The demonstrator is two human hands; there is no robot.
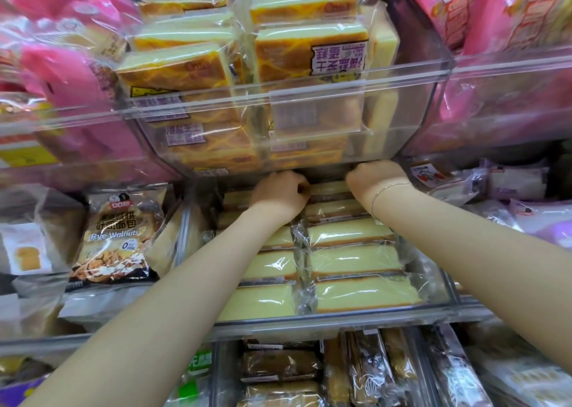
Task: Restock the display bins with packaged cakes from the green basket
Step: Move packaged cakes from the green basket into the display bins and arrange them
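Both my arms reach into the middle clear display bin (340, 321), which holds two rows of pale yellow packaged cakes (356, 262) in clear wrap. My left hand (278, 194) is at the back of the left row, fingers curled on a package there. My right hand (376, 179) is at the back of the right row, fingers tucked under the upper bin and hidden. A back cake (329, 188) lies between the two hands. The green basket is out of view.
Directly above my hands hangs a clear bin (309, 75) stacked with orange-topped cakes. Pink bags fill the bins on either side of it. A Rye Walnuts bread bag (114, 239) stands at the left. Brown cakes (278, 365) fill the bin below.
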